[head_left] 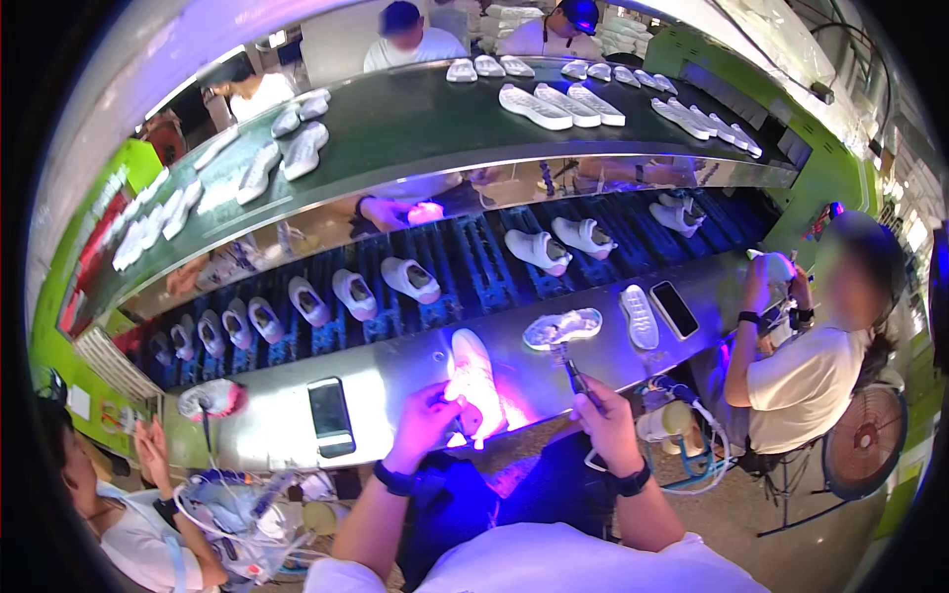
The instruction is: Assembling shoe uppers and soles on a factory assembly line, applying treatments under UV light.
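A white shoe [472,358] rests on the metal bench in front of me, toe pointing away, lit by bright pink-violet light. My left hand [427,423] grips it near the heel. In my right hand [607,423] is a brush with a dark handle [575,381]. Its bristles reach the near edge of a white shoe sole [561,329] lying on the bench; whether they touch it I cannot tell. Beside that sole lies another white sole [639,316], tread pattern showing.
A dark phone [674,308] and a larger phone [331,417] lie on the bench [267,420]. Behind it, white shoes ride a slatted conveyor [484,267]. Soles lie on the green belt [415,128] above. Co-workers sit left and right [801,395]; a fan [866,440] stands at right.
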